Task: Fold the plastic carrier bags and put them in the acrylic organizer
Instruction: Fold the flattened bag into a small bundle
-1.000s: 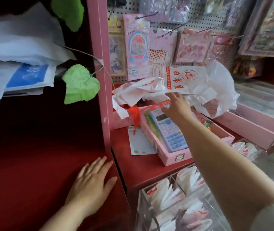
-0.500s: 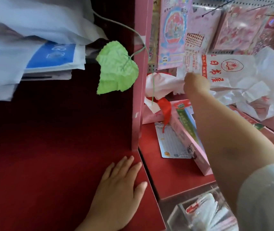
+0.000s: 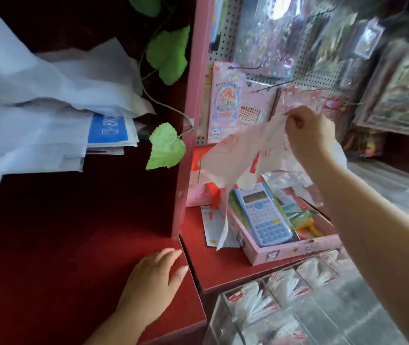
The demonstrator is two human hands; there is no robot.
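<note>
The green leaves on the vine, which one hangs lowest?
The pale green leaf beside the pink post, level with the blue-labelled papers. The darker leaf and the top one sit higher up.

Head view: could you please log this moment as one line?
right hand: lifting carrier bag | left hand: flat on red counter | acrylic organizer: holds folded bags

Right hand [image 3: 308,131]: raised on an extended bare forearm, fingers closed in a pinch, knuckles toward the camera. Left hand [image 3: 152,282]: lying flat, palm down, fingers together and extended.
</note>
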